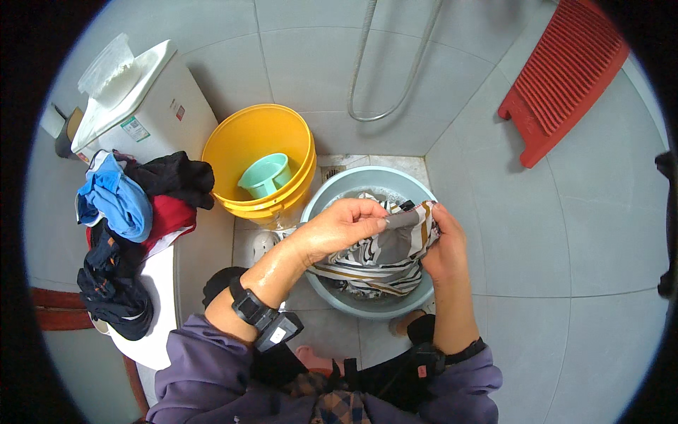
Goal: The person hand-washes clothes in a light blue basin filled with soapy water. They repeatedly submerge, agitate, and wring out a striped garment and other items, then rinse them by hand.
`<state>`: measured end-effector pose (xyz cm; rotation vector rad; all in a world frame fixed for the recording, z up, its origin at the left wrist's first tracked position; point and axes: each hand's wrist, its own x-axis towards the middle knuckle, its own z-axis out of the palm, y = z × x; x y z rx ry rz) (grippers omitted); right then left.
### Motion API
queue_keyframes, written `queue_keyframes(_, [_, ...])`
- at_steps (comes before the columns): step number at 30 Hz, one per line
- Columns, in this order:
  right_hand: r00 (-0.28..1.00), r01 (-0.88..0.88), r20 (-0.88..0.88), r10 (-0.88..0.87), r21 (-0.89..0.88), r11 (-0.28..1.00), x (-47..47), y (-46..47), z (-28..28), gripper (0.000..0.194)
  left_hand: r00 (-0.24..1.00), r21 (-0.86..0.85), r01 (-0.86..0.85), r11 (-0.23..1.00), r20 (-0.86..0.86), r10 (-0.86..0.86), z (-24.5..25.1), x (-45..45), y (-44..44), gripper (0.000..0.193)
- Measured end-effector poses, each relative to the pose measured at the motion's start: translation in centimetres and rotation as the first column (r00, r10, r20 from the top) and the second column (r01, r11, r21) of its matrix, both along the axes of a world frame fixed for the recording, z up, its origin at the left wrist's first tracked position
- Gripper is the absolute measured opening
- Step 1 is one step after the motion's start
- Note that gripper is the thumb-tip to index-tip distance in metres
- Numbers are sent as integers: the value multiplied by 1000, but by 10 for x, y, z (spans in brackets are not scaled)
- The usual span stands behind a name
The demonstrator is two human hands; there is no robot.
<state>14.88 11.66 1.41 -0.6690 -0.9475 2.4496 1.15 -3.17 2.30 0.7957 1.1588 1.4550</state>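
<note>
A striped cloth garment (381, 259) in white, grey, black and mustard hangs between my two hands over a round blue-grey basin (365, 310). My left hand (349, 222) pinches its grey edge between thumb and fingers. On the other side, my right hand (447, 241) grips the bunched fabric near the basin's right rim, with some fingers hidden behind the cloth. Sudsy water (378, 192) shows at the far side of the basin. The garment's lower folds rest in the basin, and its bottom layers are hidden.
Left of the basin stands a yellow bucket (254, 122) holding a mint-green dipper (267, 175). Piled clothes (119, 201) lie on a white surface (153, 339) beside a white box (159, 106). A red washboard (564, 74) leans at the right wall; a shower hose (355, 79) hangs behind.
</note>
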Motion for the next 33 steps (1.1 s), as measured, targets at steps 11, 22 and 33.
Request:
queue_keyframes(11, [994, -52, 89, 70, -194, 980, -7, -11, -4, 20, 999, 20, -39, 999, -12, 39, -1, 11, 3, 10])
queue_keyframes(22, [943, -289, 190, 273, 63, 955, -3, -15, -7, 21, 896, 73, -256, 964, -357, 265, -16, 9, 6, 10])
queue_keyframes(33, [967, -204, 155, 204, -17, 979, -8, -14, -17, 18, 462, 326, -332, 885, -762, 453, -15, 12, 7, 12])
